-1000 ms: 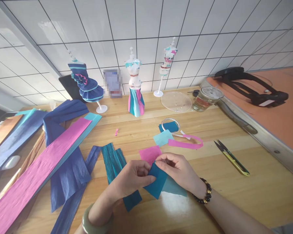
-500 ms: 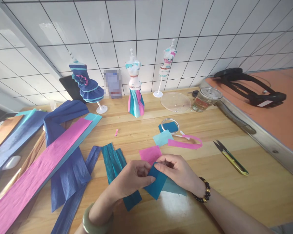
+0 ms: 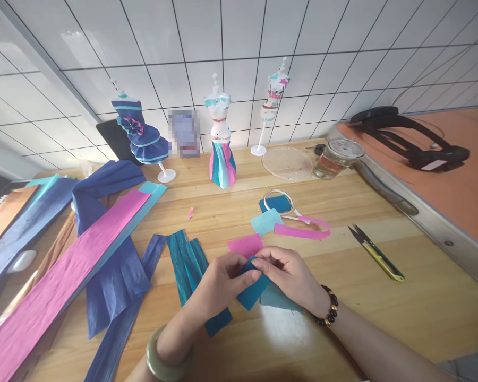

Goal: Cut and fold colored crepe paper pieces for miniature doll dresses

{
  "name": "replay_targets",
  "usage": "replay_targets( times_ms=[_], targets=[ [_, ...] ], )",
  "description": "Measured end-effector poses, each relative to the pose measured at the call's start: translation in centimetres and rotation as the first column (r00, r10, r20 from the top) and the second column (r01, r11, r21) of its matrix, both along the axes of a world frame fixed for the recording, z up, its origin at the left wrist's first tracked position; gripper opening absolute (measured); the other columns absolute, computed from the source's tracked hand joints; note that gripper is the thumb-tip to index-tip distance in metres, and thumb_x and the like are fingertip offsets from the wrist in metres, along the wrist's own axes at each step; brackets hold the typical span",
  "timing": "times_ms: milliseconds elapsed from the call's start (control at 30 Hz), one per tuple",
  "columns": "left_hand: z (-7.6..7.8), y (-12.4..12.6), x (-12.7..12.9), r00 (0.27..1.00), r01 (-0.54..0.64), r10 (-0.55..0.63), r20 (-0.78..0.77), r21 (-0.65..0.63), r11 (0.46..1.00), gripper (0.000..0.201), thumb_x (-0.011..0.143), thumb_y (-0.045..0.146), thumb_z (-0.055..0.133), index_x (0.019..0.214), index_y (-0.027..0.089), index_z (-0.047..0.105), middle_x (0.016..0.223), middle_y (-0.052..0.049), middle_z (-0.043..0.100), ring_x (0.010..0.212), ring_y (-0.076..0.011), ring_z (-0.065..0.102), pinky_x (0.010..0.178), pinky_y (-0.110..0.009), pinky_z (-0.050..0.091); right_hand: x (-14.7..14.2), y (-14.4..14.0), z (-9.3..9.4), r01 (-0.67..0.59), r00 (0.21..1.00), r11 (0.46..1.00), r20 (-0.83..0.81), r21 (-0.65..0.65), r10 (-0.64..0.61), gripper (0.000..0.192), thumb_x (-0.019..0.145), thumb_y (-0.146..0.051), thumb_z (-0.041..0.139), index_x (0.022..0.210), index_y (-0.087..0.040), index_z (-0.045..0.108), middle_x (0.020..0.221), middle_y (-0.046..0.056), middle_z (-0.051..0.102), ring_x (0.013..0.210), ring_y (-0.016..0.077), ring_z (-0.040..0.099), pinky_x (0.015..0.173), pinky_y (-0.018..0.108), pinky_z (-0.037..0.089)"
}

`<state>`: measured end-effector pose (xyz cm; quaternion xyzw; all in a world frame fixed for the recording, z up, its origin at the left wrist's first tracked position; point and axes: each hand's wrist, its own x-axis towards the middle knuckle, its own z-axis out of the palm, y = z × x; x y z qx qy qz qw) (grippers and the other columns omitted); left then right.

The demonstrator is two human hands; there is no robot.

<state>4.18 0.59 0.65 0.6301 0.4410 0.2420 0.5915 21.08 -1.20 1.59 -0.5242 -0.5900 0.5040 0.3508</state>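
Both hands meet over the front middle of the table, pinching one piece of teal crepe paper near its top edge. My left hand is closed on its left side with the thumb lying across the paper. On the right side, my right hand grips it between thumb and fingers. Just beyond the hands lies a pink paper piece, partly covered by them. A light blue piece shows on the table below the right hand. Left of my left hand are teal strips, partly hidden by the forearm.
Yellow-handled thread snips lie right. Behind the hands are a tape roll, a light blue square and a pink strip. Three small dress forms stand near the wall. Long paper strips cover the left. A lidded cup stands back right.
My left hand has shifted slightly right and up, closer to the right hand, its thumb further across the teal paper. The paper's lower corner has risen, and less of it shows.
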Motion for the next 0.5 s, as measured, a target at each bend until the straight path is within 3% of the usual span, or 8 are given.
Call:
replay_targets(
  times_ms=[200, 333, 433, 500],
  targets=[
    [0.3, -0.4, 0.4, 0.996, -0.074, 0.078, -0.045, 0.087, 0.993, 0.029, 0.079, 0.040, 0.055, 0.062, 0.016, 0.050, 0.057, 0.005, 0.037, 0.056, -0.0099, 0.032, 0.051, -0.022, 0.026, 0.1, 0.2, -0.4, 0.045, 0.998, 0.997, 0.043, 0.056, -0.048, 0.025, 0.084, -0.041, 0.050, 0.080, -0.019, 0.061, 0.064, -0.001, 0.056, 0.058, 0.0113, 0.048, 0.053, 0.022, 0.040],
    [-0.2, -0.3, 0.0, 0.997, -0.073, 0.073, 0.003, 0.031, 0.997, 0.033, 0.079, 0.041, 0.055, 0.059, 0.018, 0.042, 0.055, 0.006, 0.031, 0.052, -0.0086, 0.028, 0.047, -0.021, 0.022, 2.2, 0.8, 0.8, 0.248, 0.944, 0.944, 0.164, 0.219, -0.285, 0.029, 0.085, -0.040, 0.048, 0.103, -0.019, 0.057, 0.076, 0.002, 0.061, 0.064, 0.0141, 0.055, 0.058, 0.025, 0.045],
    [-0.5, 0.0, -0.2, 0.998, -0.069, 0.069, 0.014, -0.023, 0.997, 0.032, 0.078, 0.043, 0.055, 0.061, 0.017, 0.044, 0.054, 0.006, 0.033, 0.051, -0.0080, 0.029, 0.046, -0.021, 0.022, 5.6, 0.5, 2.7, 0.255, 0.820, 0.905, 0.420, 0.340, -0.389, 0.029, 0.086, -0.037, 0.046, 0.109, -0.021, 0.055, 0.086, 0.003, 0.064, 0.070, 0.0154, 0.058, 0.065, 0.028, 0.046],
    [-0.5, 0.2, -0.3, 0.997, -0.068, 0.071, 0.041, -0.071, 0.995, 0.032, 0.078, 0.043, 0.056, 0.062, 0.017, 0.046, 0.054, 0.006, 0.035, 0.050, -0.0076, 0.030, 0.045, -0.020, 0.023, 8.5, -0.2, 3.5, 0.226, 0.630, 0.900, 0.649, 0.372, -0.427, 0.027, 0.087, -0.035, 0.043, 0.107, -0.022, 0.056, 0.092, 0.005, 0.065, 0.075, 0.0177, 0.061, 0.066, 0.030, 0.046]
  ],
)
